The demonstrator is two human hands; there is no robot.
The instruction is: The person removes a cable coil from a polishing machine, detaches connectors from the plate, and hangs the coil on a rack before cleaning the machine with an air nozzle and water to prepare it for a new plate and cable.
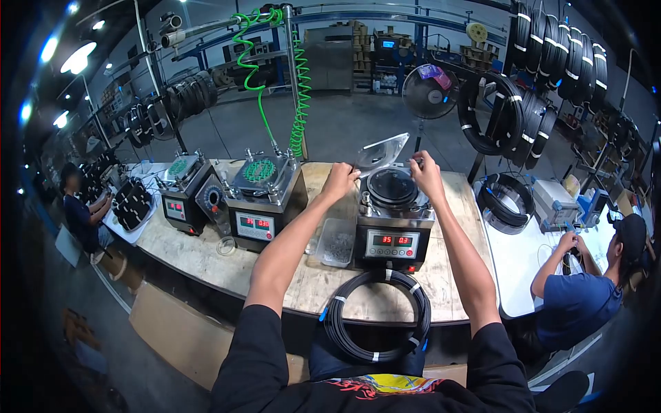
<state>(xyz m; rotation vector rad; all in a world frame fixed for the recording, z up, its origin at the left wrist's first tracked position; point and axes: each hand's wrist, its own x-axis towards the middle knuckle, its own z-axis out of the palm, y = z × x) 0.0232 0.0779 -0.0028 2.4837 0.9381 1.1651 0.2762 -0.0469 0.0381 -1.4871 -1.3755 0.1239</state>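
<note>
The nearest machine (392, 246), with a red-lit display, stands on the wooden bench in front of me. A round dark plate (392, 186) sits on its top. My left hand (342, 180) is at the left of this plate, beside a raised clear cover (383, 152), its fingers pressed together; what they hold is too small to name. On the plate's right, my right hand (426, 172) has its fingers bent in a pinch, and its contents cannot be made out. A coil of black cable (334, 318) with white ties lies at the bench's front edge, over my lap.
Two similar machines (258, 199) (184, 196) stand to the left on the wooden bench (303, 292). A clear tray (337, 242) of small parts is beside the nearest machine. People (582, 303) (81, 210) sit at both sides. Green coiled hoses (301, 103) hang ahead.
</note>
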